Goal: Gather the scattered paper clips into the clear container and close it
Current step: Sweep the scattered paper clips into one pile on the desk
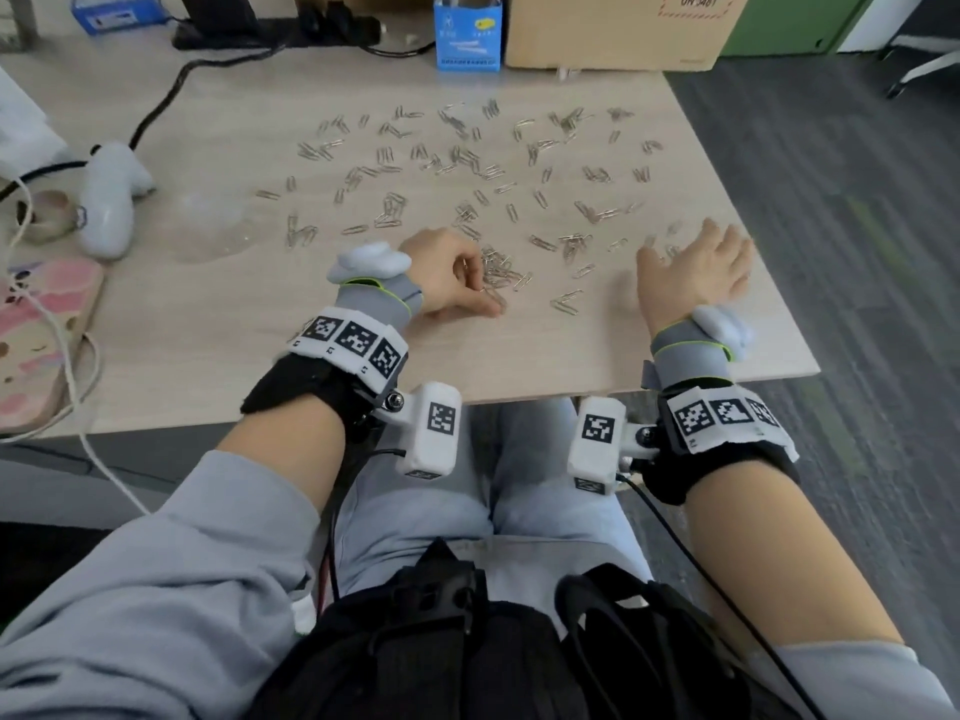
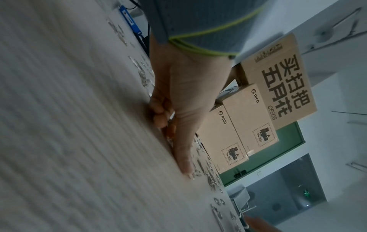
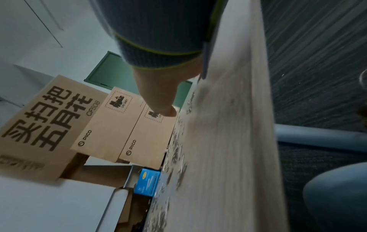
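Observation:
Several silver paper clips (image 1: 467,158) lie scattered over the wooden table (image 1: 208,330). A denser heap of clips (image 1: 498,272) sits just right of my left hand (image 1: 452,283). That hand rests on the table with its fingers curled. In the left wrist view a metal glint shows between the curled fingers (image 2: 158,113) and the palm, and clips (image 2: 210,175) lie past the thumb. My right hand (image 1: 696,267) is flat, spread and blurred near the table's right edge, among loose clips; its thumb (image 3: 158,100) points outward. The clear container (image 1: 213,226) is a faint round shape at the left.
A white controller (image 1: 111,200) and a black cable (image 1: 166,96) lie left of the container. A blue box (image 1: 467,33) and a cardboard box (image 1: 613,28) stand at the back. A pink case (image 1: 41,330) and white cord sit at the far left. The table ends close to the right hand.

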{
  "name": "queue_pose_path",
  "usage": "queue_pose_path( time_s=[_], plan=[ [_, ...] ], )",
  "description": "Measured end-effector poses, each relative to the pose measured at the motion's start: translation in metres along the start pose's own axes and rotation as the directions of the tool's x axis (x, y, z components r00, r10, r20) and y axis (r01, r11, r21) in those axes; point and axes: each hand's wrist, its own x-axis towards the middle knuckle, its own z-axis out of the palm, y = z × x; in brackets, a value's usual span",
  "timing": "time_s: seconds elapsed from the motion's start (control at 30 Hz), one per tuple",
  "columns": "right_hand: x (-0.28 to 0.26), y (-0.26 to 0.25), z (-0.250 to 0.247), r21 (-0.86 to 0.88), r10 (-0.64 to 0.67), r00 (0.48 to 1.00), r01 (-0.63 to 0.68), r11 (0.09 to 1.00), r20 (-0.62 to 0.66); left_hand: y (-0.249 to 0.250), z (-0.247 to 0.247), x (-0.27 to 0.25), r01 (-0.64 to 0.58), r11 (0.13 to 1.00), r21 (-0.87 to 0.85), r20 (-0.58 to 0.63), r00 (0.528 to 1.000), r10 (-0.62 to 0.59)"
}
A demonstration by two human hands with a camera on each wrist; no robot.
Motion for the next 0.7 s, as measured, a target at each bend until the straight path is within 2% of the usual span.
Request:
queue_pose_path(
  time_s=[0.1, 0.17, 0.27, 0.37, 0.47, 0.53, 0.57, 0.63, 0.7],
  plan=[
    [0.007, 0.009, 0.0, -0.06, 0.084, 0.989, -0.077, 0.995, 0.123, 0.001, 0.003, 0.005, 0.021, 0.999, -0.03, -0.043, 0.999, -0.022],
    [0.008, 0.008, 0.005, -0.052, 0.072, 0.979, -0.063, 0.997, 0.192, 0.0, 0.004, 0.007, 0.039, 0.999, -0.032, -0.062, 0.997, -0.041],
    [0.006, 0.006, 0.01, -0.087, -0.036, 0.954, 0.065, 0.994, 0.297, 0.003, 0.007, 0.007, 0.037, 0.997, -0.066, -0.093, 0.995, -0.043],
    [0.002, 0.0, 0.013, -0.044, -0.165, 0.882, 0.204, 0.978, 0.443, 0.005, 0.01, 0.007, -0.011, 0.98, -0.197, -0.129, 0.992, -0.015],
    [-0.004, -0.011, 0.017, 0.078, -0.306, 0.802, 0.312, 0.947, 0.512, 0.01, 0.012, 0.008, -0.056, 0.974, -0.218, -0.111, 0.993, 0.033],
    [-0.007, -0.016, 0.02, 0.25, -0.415, 0.75, 0.332, 0.91, 0.515, 0.013, 0.013, 0.01, -0.057, 0.978, -0.202, -0.069, 0.997, 0.044],
    [-0.01, -0.018, 0.018, 0.365, -0.441, 0.75, 0.282, 0.888, 0.494, 0.013, 0.013, 0.011, -0.056, 0.977, -0.204, -0.055, 0.997, 0.046],
    [-0.011, -0.018, 0.013, 0.514, -0.426, 0.824, 0.199, 0.834, 0.374, 0.011, 0.011, 0.011, -0.063, 0.976, -0.208, -0.055, 0.997, 0.052],
    [-0.006, -0.017, 0.007, 0.452, -0.361, 0.886, 0.206, 0.868, 0.29, 0.005, 0.004, 0.01, -0.076, 0.978, -0.196, -0.1, 0.993, 0.058]
  ],
)
